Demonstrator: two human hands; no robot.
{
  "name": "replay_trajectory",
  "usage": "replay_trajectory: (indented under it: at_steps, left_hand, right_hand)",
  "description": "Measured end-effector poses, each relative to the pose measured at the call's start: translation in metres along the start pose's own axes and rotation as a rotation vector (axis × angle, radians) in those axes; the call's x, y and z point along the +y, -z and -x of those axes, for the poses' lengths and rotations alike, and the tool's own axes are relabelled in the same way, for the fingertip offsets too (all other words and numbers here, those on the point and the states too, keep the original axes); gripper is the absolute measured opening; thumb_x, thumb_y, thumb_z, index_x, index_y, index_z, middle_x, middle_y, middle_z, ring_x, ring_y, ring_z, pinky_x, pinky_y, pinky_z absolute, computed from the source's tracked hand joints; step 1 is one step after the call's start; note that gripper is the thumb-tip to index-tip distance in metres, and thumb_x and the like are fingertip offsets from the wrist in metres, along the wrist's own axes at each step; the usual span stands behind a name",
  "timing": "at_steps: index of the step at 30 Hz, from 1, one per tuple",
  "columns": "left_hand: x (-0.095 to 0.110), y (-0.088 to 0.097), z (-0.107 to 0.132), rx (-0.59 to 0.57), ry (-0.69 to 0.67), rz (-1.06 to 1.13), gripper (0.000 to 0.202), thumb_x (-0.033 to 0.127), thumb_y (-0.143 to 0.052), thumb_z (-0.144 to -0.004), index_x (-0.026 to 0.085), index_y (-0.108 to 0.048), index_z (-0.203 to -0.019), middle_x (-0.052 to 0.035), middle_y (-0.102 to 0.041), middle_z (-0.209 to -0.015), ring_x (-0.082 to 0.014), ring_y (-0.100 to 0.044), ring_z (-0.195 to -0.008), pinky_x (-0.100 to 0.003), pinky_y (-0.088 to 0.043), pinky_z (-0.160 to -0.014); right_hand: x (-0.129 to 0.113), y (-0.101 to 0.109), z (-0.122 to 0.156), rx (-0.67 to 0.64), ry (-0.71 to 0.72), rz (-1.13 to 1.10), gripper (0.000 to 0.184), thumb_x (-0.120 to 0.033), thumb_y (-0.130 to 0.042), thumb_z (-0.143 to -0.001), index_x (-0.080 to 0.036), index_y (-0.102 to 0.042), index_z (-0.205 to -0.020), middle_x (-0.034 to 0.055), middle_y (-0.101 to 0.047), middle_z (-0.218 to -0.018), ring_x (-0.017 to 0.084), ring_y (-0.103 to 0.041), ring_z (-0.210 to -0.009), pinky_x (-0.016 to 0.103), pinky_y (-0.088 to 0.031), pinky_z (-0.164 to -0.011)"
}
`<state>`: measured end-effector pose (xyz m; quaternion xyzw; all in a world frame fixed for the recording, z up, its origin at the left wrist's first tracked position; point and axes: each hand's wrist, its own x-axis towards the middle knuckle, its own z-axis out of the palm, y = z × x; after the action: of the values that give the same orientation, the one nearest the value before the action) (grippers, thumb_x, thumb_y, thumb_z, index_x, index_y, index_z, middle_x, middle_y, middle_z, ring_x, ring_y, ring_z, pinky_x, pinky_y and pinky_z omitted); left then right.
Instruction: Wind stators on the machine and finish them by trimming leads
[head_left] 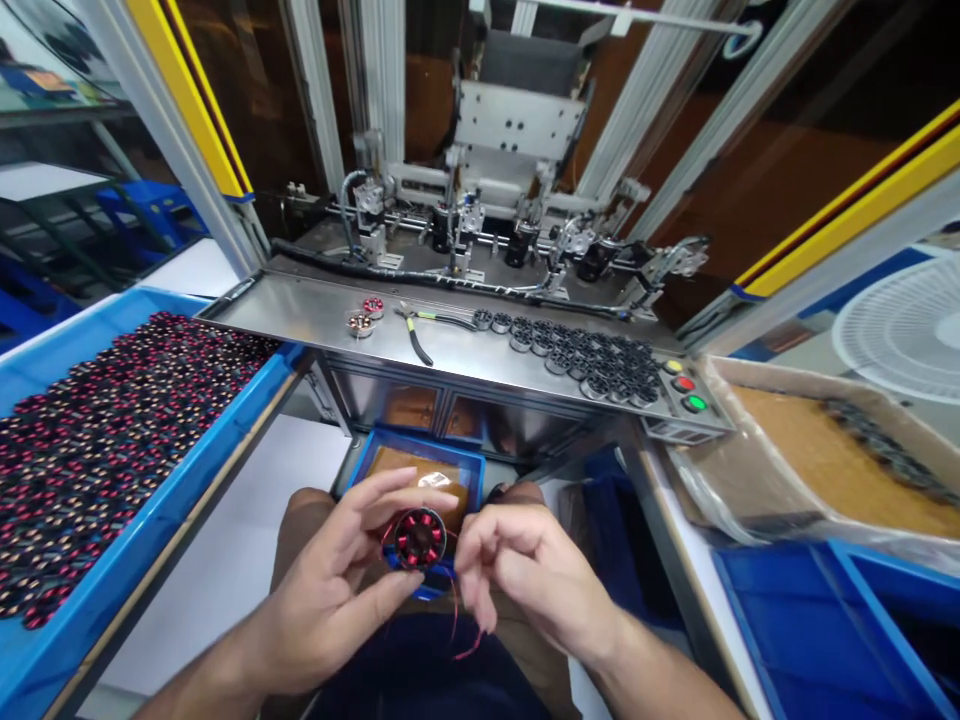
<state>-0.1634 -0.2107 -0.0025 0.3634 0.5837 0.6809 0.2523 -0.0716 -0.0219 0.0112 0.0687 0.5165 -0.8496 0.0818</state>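
Watching from my remote post: left hand (330, 590) half curled, thumb below and fingers above, grasping a red-wound coil (420, 538) by its rim, face turned up toward me. I judge this rim hold leaves the windings uncovered and lets the red wire (454, 605) hang free. Right hand (536, 575) just beside it on the right, fingers curled in, wire close by their tips; whether they pinch it I cannot tell. Coil is over the lap, at the near edge of a blue bin (427, 443), probably for close two-handed handling. On the far counter (300, 305), pliers (415, 335) lie between two wound coils (373, 307) at left and packed black rings (600, 355) at right, I suppose keeping kinds apart. Blue tray (225, 440) of similar coils stands left, handy to that side.
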Motion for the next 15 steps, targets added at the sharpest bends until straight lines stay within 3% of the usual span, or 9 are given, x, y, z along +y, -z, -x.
replay_trajectory:
  at_steps: [4, 8, 12, 15]
  left_hand:
    - [-0.008, -0.009, 0.003, 0.038, 0.013, 0.039, 0.076, 0.007, -0.072, -0.079, 0.043, -0.040, -0.139, -0.0046, -0.061, -0.128, -0.0170, -0.065, -0.106, -0.024, -0.056, -0.089]
    - [-0.006, -0.013, -0.003, 0.095, -0.023, 0.150, 0.073, 0.009, -0.078, -0.074, 0.041, -0.048, -0.132, -0.0002, -0.065, -0.109, -0.0115, -0.067, -0.086, -0.019, -0.057, -0.077]
    - [-0.002, -0.010, -0.006, 0.101, -0.051, 0.243, 0.066, 0.013, -0.077, -0.075, 0.038, -0.050, -0.130, -0.0019, -0.069, -0.108, -0.0135, -0.068, -0.090, -0.018, -0.057, -0.076]
    - [-0.004, -0.008, -0.005, 0.080, -0.060, 0.203, 0.066, 0.012, -0.076, -0.077, 0.039, -0.049, -0.131, -0.0025, -0.071, -0.110, -0.0153, -0.069, -0.096, -0.020, -0.057, -0.081]
  right_hand:
    - [-0.008, -0.007, -0.002, 0.065, -0.046, 0.111, 0.036, -0.043, -0.077, -0.076, -0.013, -0.060, -0.067, -0.0031, -0.059, -0.052, 0.005, -0.049, -0.041, 0.016, -0.037, -0.043]
    - [0.005, -0.004, 0.000, 0.039, -0.017, 0.092, 0.036, -0.042, -0.078, -0.074, -0.014, -0.059, -0.063, -0.0034, -0.057, -0.052, 0.005, -0.049, -0.043, 0.017, -0.038, -0.045]
    - [0.019, 0.007, 0.007, -0.039, 0.013, 0.156, 0.036, -0.043, -0.077, -0.075, -0.013, -0.061, -0.062, -0.0034, -0.056, -0.052, 0.005, -0.048, -0.044, 0.017, -0.038, -0.043]
    - [0.013, 0.015, 0.012, -0.080, 0.047, 0.351, 0.036, -0.045, -0.075, -0.078, -0.013, -0.064, -0.064, -0.0016, -0.058, -0.057, 0.007, -0.052, -0.051, 0.019, -0.041, -0.049]
